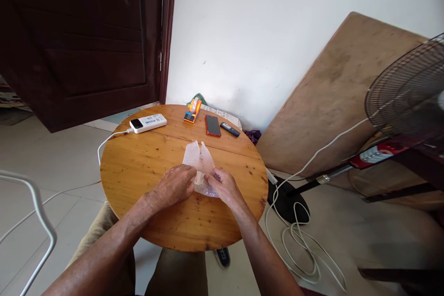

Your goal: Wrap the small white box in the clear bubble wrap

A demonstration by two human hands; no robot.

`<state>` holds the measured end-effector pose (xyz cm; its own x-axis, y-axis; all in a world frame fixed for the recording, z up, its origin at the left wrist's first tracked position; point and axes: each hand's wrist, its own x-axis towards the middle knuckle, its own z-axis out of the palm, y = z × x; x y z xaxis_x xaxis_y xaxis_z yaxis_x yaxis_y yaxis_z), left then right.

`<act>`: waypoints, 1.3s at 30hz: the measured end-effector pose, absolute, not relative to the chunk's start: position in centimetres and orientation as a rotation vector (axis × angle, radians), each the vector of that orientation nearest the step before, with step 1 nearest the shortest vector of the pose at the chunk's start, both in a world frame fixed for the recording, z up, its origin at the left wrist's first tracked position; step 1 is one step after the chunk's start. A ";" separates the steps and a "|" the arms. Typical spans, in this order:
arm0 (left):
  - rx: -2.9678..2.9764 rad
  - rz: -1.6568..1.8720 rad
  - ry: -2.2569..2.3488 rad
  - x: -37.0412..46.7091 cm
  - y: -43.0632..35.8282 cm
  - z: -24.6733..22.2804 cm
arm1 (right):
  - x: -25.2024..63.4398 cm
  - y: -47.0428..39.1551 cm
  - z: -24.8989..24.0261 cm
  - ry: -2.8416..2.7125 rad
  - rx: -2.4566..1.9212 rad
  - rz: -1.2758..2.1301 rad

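A piece of clear bubble wrap (197, 156) lies on the round wooden table (138, 162), its far end split into two flaps. My left hand (176, 181) grips its left side with the fingers curled in. From the right, my right hand (224, 186) pinches the wrap between thumb and fingers. Both hands are close together at the near half of the sheet. Whether anything is wrapped inside, I cannot make out.
Along the table's far side are a white power bank (149, 123) with a cable, an orange tape dispenser (193, 111), a red-edged phone (212, 126) and a small dark handset (230, 129). A fan (409, 88) and coiled white cord (301, 240) are at right.
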<state>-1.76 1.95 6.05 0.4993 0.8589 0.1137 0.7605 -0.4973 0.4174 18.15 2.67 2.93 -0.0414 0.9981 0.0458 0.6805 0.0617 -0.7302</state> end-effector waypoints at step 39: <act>2.443 0.367 1.342 -1.7 1.9 6.5 | 15.5 4.4 1.8 -1.467 -1.675 0.754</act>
